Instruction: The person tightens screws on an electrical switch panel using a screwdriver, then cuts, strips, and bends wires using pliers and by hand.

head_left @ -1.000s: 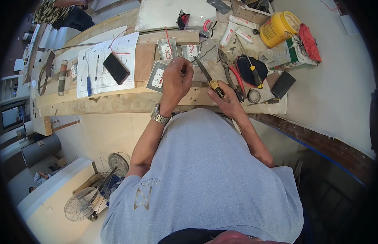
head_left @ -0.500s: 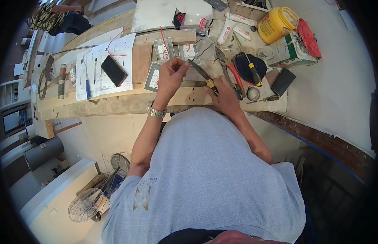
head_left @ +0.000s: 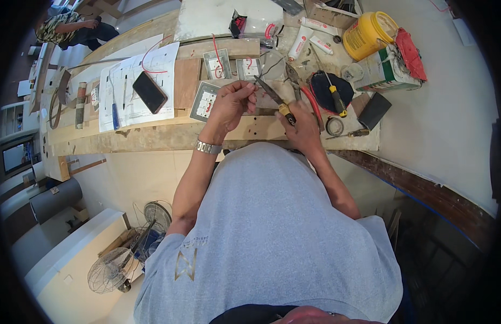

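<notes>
Long-nose pliers with black and yellow handles are gripped in my right hand, their tip pointing up and left. Thumb and fingers of my left hand are pinched together close beside that tip. A thin dark wire runs from the bench to the pliers' tip and my left fingertips; its end is too small to make out. Beneath and left of my left hand lies a grey-rimmed switch box with white parts. Beyond it are two more boxes, one with a red wire, the other nearer the middle.
A black phone and a blue-handled screwdriver lie on paper drawings at left. To the right are red-handled pliers, a yellow screwdriver, tape and a yellow tub. Another person is at far left.
My left hand has turned slightly, its fingers still pinched at the pliers' tip. The pliers have shifted a little right and down. The other person's arm has moved.
</notes>
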`<state>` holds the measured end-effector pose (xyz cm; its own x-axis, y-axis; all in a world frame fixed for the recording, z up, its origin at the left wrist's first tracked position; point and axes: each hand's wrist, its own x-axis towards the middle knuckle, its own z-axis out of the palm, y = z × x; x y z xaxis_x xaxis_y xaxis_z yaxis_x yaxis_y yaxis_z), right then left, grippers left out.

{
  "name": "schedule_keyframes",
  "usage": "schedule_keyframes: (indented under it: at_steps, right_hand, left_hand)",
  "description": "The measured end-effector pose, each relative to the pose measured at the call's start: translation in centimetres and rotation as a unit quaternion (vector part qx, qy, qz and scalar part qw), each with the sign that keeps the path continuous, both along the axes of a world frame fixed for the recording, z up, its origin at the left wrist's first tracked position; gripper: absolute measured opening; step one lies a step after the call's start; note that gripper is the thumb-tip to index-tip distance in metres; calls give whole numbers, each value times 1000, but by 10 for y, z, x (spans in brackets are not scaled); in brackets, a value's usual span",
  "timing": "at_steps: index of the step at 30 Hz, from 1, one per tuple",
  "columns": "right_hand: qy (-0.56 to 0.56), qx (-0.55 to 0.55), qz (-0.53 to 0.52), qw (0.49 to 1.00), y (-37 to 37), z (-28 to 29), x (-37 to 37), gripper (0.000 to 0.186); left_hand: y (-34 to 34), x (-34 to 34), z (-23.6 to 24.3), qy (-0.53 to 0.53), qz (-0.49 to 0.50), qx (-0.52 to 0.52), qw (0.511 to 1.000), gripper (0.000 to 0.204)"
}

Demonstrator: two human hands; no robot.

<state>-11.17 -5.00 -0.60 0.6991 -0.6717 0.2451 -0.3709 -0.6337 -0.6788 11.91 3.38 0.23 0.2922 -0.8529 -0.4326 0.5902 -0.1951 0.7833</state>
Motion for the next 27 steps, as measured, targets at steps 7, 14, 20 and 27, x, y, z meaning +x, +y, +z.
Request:
schedule_keyframes:
  at_steps: [7,14,20,27]
  right_hand:
    - [-215,830,121,500,2,-16,1,31]
    - [-121,553,60,822,8,-7,-1,34]
    - [0,389,22,921,10,9,6,30]
    - [-31,39,-52,997,12,-23,7,33]
  left_hand:
    - [1,0,-12,313,11,-70,947,17]
    - [9,-11,8,-220,-8,-35,975,16]
    - [14,-15,-4,-716,-2,-1,698,14]
    - [29,14,12,167,-80,-91,979,13]
